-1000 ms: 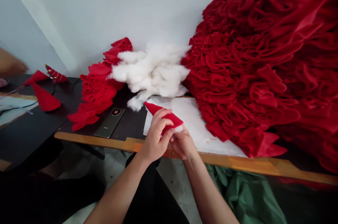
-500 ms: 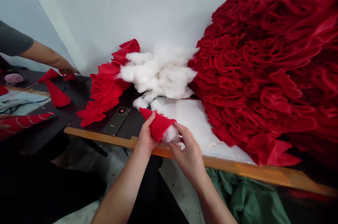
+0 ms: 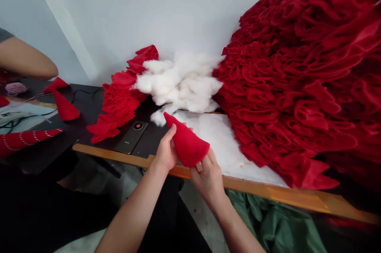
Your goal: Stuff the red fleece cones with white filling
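Observation:
A red felt cone [image 3: 190,141] is held above the table's front edge, its tip pointing up and left. My left hand [image 3: 166,150] is closed around its left side, thumb on top. At the wide lower end is my right hand [image 3: 210,175], its fingers against the rim and partly hidden by the felt. I cannot tell how far they reach inside. The cone's opening faces away from view, so any white stuffing in it is hidden. Behind the cone lies a heap of white fluffy stuffing [image 3: 181,84], with a small loose tuft [image 3: 158,118] in front.
A tall stack of red felt pieces [image 3: 285,82] rises at the right, a smaller pile [image 3: 119,102] at the left. A phone [image 3: 131,137] lies near the wooden edge [image 3: 119,155]. Far left are another person's arm [image 3: 26,58], a red cone [image 3: 64,106] and a white-stitched cone [image 3: 26,141].
The cone has turned so its opening and the white stuffing no longer show. My right hand has moved beneath the rim. The other person's arm has drawn back left.

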`<state>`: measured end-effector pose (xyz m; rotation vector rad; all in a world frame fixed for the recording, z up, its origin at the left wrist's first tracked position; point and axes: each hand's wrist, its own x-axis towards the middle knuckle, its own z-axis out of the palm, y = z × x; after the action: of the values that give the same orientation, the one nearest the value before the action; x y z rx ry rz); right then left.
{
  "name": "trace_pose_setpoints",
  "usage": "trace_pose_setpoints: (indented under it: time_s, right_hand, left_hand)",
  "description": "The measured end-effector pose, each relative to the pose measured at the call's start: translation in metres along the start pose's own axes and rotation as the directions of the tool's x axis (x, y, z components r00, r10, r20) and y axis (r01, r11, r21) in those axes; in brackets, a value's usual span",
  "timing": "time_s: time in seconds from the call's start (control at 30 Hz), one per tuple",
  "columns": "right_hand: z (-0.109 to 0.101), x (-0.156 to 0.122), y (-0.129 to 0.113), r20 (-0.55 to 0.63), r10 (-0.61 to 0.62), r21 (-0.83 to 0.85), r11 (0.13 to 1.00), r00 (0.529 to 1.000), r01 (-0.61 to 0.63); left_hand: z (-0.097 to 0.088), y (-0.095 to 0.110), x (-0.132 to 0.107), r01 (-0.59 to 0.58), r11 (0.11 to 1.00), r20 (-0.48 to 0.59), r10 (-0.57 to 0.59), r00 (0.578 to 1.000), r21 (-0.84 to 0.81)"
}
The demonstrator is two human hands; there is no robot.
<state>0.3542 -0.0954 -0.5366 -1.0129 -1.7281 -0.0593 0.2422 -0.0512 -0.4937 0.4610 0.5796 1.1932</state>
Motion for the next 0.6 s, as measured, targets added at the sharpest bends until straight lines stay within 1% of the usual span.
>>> trace_pose_setpoints:
  time_s: [0.07, 0.17, 0.2, 0.27, 0.33, 0.43, 0.5, 0.6]
  right_hand:
    - [-0.002, -0.001, -0.003, 0.023, -0.078, 0.001, 0.997, 0.997, 0.078]
    - [0.002, -0.004, -0.004, 0.119, -0.146, 0.068, 0.988, 0.982, 0.138]
    - [0.004, -0.004, -0.003, 0.153, -0.156, 0.087, 0.986, 0.976, 0.144]
    - [0.006, -0.003, -0.001, 0.215, -0.157, 0.107, 0.985, 0.964, 0.136]
    - [0.005, -0.003, 0.001, 0.267, -0.149, 0.122, 0.985, 0.952, 0.12]
    - [0.004, -0.007, 0.007, 0.256, -0.159, 0.139, 0.982, 0.953, 0.127]
    - [0.006, -0.014, 0.012, 0.249, -0.125, 0.164, 0.983, 0.96, 0.086]
    - [0.014, -0.022, 0.021, 0.307, 0.003, 0.199, 0.978, 0.952, -0.068]
  left_hand:
    - [0.001, 0.003, 0.0, -0.039, 0.999, 0.008, 0.039, 0.999, -0.016]
    - [0.004, -0.002, -0.004, -0.136, 0.991, 0.016, 0.136, 0.991, -0.006]
    - [0.006, -0.005, -0.006, -0.139, 0.99, 0.021, 0.139, 0.99, 0.004]
    - [0.007, -0.008, -0.009, -0.106, 0.993, 0.043, 0.104, 0.994, 0.043]
    - [0.006, -0.007, -0.01, -0.085, 0.993, 0.055, 0.081, 0.995, 0.081]
    - [0.004, -0.002, -0.008, -0.087, 0.993, 0.045, 0.083, 0.995, 0.08]
    - [0.004, -0.001, -0.007, -0.087, 0.994, 0.045, 0.084, 0.995, 0.07]
    - [0.007, -0.008, -0.01, -0.118, 0.985, 0.063, 0.111, 0.992, 0.124]
